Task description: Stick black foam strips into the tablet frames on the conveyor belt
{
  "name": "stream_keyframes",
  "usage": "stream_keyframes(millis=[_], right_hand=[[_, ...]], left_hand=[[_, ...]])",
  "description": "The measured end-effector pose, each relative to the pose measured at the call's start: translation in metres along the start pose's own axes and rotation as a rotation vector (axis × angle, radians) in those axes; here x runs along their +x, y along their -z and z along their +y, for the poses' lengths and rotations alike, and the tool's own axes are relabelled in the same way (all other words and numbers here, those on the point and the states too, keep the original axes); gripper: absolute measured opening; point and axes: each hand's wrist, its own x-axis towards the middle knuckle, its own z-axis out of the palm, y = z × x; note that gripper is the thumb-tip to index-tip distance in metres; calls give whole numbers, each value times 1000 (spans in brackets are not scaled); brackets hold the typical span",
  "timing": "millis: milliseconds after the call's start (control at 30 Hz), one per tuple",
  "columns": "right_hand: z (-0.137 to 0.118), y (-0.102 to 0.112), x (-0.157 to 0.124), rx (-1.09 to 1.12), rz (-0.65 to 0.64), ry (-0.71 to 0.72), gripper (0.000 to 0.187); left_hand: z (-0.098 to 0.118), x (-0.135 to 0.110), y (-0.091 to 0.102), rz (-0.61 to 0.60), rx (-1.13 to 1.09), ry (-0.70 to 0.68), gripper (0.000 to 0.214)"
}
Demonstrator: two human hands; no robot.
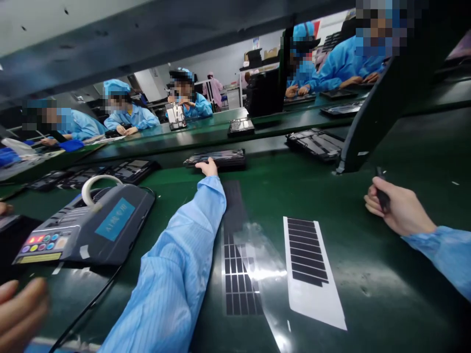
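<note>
My left hand (pixel 208 168) reaches far forward and is closed on the near edge of a flat black tablet-like device (pixel 231 158), which lies at the belt side of the green table. My right hand (pixel 403 203) is held above the table on the right, its fingers wrapped round a short black hand tool (pixel 383 197) whose exact kind I cannot make out. Between my arms lie a white backing sheet (pixel 312 299) with a column of black adhesive strips (pixel 307 250) and a clear sheet with small black rectangular stickers (pixel 239 279).
A grey tape dispenser (pixel 110 220) with a roll of tape stands at left, its cable running forward. A co-worker's blurred hand (pixel 24 314) enters at lower left. A dark slanted post (pixel 382 108) rises at right. More devices (pixel 316 143) lie along the belt; several people sit opposite.
</note>
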Motion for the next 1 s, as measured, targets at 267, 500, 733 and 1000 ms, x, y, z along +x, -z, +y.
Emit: stream_keyframes(millis=[267,500,733,1000], right_hand=[[5,1,7,56,12,90,30],[10,3,12,40,-10,113,29],[12,5,12,24,-15,118,31],[12,4,12,0,-19,132,29]], left_hand=[[9,3,26,-598,497,-93,20],[16,-58,63,-860,860,-222,53],[5,-77,62,-800,992,-283,62],[9,-79,57,-805,806,-202,44]])
